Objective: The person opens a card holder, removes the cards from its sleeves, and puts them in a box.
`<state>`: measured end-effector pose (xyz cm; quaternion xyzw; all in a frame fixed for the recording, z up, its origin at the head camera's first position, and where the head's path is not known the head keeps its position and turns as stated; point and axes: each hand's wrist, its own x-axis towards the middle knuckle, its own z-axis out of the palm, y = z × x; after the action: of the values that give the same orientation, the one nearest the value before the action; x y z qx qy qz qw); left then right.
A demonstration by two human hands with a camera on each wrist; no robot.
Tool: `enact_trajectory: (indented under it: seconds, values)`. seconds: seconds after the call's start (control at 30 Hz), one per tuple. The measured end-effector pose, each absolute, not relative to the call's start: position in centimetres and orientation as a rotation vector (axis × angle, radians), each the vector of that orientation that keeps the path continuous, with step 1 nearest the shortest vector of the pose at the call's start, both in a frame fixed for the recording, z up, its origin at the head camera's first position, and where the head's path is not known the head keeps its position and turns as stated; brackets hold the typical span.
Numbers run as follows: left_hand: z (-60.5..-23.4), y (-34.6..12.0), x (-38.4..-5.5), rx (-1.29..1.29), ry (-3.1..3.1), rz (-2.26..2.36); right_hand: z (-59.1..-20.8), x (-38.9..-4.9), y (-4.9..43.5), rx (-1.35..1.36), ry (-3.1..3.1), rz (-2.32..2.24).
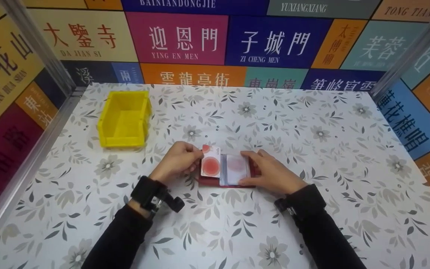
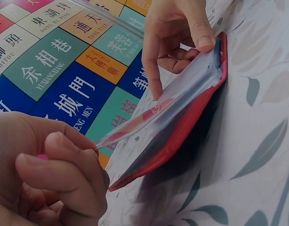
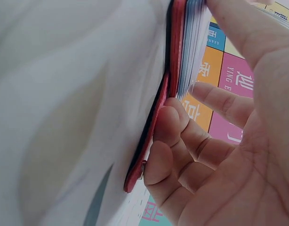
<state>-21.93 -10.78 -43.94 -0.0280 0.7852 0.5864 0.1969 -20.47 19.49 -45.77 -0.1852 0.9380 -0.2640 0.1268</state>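
A red card holder [image 1: 209, 182] lies spread on the table, with a stack of clear plastic sleeves [image 1: 237, 172] on its right half. Over its left half is a white card with red circles [image 1: 211, 166]. My left hand [image 1: 179, 158] pinches the left edge of that card; in the left wrist view the clear sleeve [image 2: 149, 115] around it is raised off the red cover [image 2: 175, 136]. My right hand [image 1: 274, 171] holds the sleeve stack between thumb and forefinger. The right wrist view shows its other fingers [image 3: 165, 125] curled against the red cover's edge.
A yellow plastic bin [image 1: 123, 119] stands at the back left of the table. The tabletop [image 1: 218, 231] has a grey leaf and flower print. Panels with large characters [image 1: 177, 39] rise behind the table and along both sides.
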Motion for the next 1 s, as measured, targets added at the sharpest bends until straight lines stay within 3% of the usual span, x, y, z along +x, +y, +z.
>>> enact_trajectory:
  seconds: [1.0]
  values:
    - [-38.2,-19.5,-22.0,-0.244,2.307,1.717,-45.7,-20.4,19.4,-0.545,2.739,-0.769]
